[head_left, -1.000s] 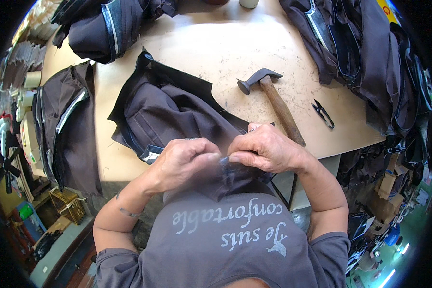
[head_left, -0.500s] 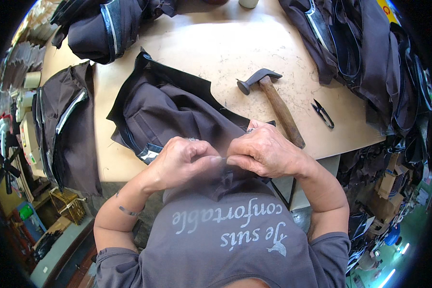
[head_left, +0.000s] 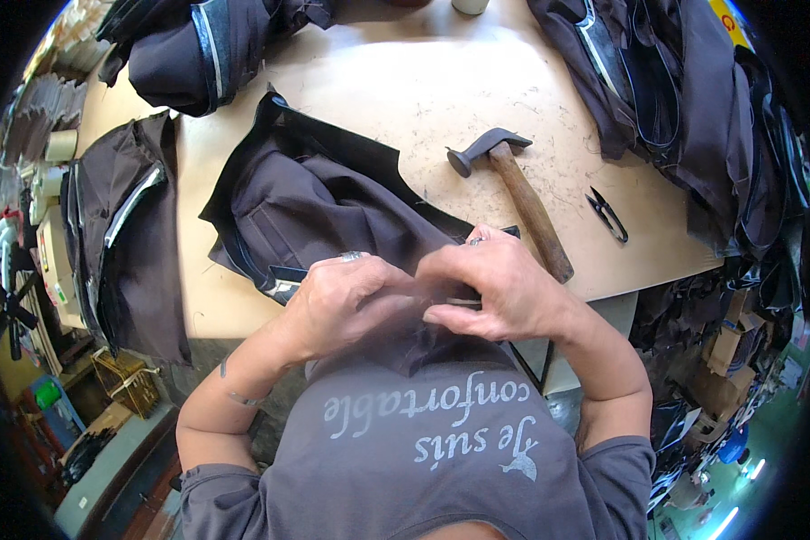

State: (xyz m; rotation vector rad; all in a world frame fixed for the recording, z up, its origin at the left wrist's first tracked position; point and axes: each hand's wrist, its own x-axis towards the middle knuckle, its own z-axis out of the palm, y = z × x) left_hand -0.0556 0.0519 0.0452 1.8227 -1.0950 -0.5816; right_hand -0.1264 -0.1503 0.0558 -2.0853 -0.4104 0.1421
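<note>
A dark brown cloth piece with black edging lies bunched on the table and runs toward me, under both hands. My left hand is closed at its near part, fingers curled and the thumb pressed in, partly smeared by motion. Close by on the right, my right hand holds its thumb and forefinger apart, with a gap between them over the cloth; its other fingers are partly hidden. The two hands' fingertips nearly meet. A wooden-handled hammer lies just beyond my right hand, and black thread snips lie farther right.
More dark brown pieces with black edging lie on the table: a flat stack at left, a bundle at far left, a big heap at far right hanging over the edge. Loose thread scraps dot the tabletop.
My right thumb and forefinger have parted from a pinch. The left hand has shifted slightly, its thumb moving away from the right thumb. The hammer and the snips stay put.
</note>
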